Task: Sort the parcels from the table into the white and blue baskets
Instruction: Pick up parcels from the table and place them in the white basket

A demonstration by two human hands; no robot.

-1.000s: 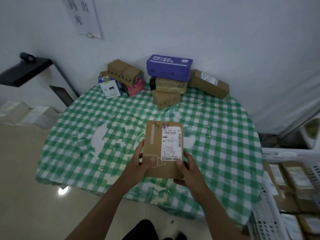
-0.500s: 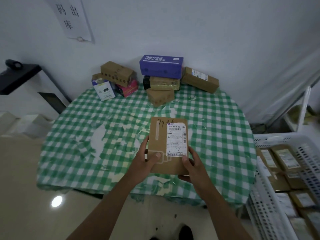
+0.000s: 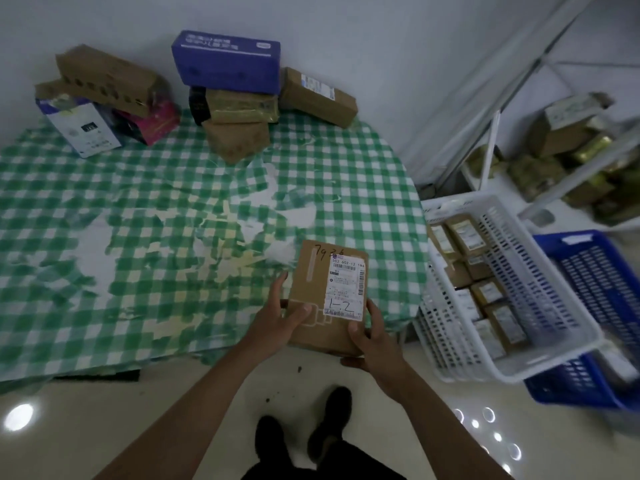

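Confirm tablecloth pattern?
Green-and-white check, worn in patches, on the tablecloth; head view.

no sleeves or gloves here, just bare forearms (image 3: 194, 414) and two bare hands, plus dark trousers (image 3: 325, 465) and black shoes (image 3: 329, 420) down below

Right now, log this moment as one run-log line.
left hand: grips brown parcel | right hand: grips it | white basket: holds parcels | table: parcels remain

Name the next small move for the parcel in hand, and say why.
Probably carry the parcel, held by left hand and right hand, rightward over the white basket: it sits nearest and already holds similar labelled brown parcels, though the label's sorting rule isn't visible.
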